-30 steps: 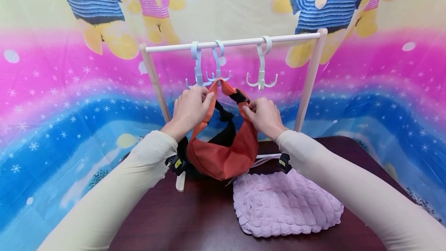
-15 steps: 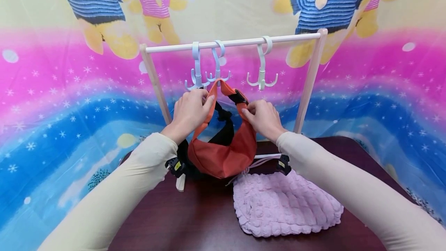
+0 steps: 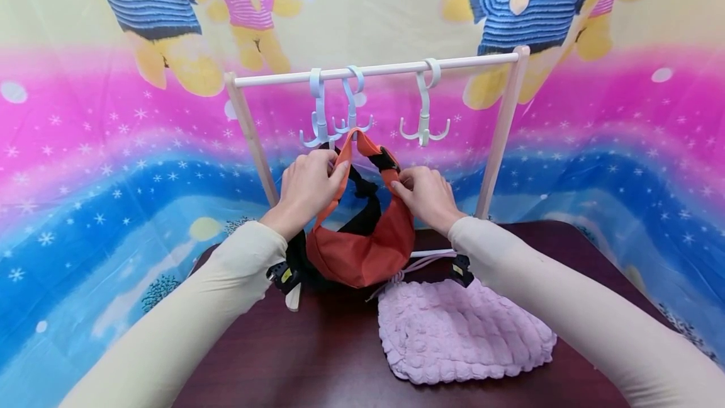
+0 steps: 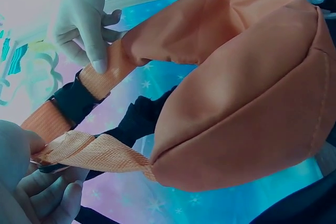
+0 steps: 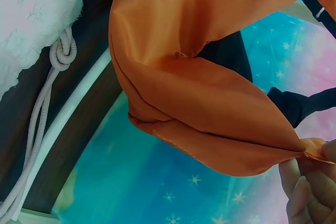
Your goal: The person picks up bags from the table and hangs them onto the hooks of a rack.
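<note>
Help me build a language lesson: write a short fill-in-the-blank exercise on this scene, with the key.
The bar carries ____ hooked hangers.
Of the left hand and right hand, ____ hold the strap of the orange bag.
In the head view, the black buckle sits nearer the ____ hand.
Missing words: three; both; right.

A wide gap lay under the rail (image 3: 391, 70) between the green hook (image 3: 424, 128) and the right post (image 3: 501, 137). The left blue hook (image 3: 320, 106) crowded the middle blue hook (image 3: 351, 102), leaving little room. The orange bag (image 3: 362, 257) framed an opening with its strap, partly blocked by black fabric (image 3: 365, 216); the pink bag (image 3: 464, 332) obstructed the tabletop (image 3: 294, 364).
</note>
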`<state>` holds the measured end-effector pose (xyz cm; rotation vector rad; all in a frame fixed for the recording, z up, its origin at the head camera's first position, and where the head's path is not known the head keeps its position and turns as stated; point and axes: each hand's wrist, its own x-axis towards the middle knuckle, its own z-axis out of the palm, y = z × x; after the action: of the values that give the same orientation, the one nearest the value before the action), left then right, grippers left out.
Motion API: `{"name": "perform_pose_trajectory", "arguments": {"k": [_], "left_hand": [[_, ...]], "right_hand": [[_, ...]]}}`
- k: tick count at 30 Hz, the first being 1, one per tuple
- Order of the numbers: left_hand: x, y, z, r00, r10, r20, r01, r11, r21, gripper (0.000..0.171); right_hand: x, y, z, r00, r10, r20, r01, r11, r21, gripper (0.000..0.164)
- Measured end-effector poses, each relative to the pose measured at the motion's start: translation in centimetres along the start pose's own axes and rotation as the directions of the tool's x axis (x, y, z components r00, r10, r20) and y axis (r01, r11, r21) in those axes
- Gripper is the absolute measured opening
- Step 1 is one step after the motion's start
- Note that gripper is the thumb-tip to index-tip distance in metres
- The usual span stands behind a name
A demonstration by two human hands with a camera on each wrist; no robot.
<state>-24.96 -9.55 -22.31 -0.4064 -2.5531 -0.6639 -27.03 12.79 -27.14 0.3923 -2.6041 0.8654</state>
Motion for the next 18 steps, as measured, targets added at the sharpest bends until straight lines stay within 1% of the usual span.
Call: {"name": "perform_pose_trajectory", "arguments": {"k": [6,14,18], "left_hand": [[-0.18,-0.07,0.20,1.000,0.019,-0.014,-0.018,1.000,0.021,0.025],[-0.72,-0.31,0.30,0.997,0.066,-0.029,-0.063,0.994,0.086,0.026],[-0.88,-0.41,0.33,0.997,0.074,-0.035,-0.070,0.993,0.098,0.025]], "right_hand": [[-0.13,0.19,0.07,1.000,-0.010,0.014,0.010,1.000,0.000,0.023],[-0.42,0.31,0.22,0.999,-0.017,0.035,0.016,1.000,0.015,0.024],[-0.50,0.36,0.36,0.999,-0.022,0.041,0.021,1.000,0.017,0.024]]}}
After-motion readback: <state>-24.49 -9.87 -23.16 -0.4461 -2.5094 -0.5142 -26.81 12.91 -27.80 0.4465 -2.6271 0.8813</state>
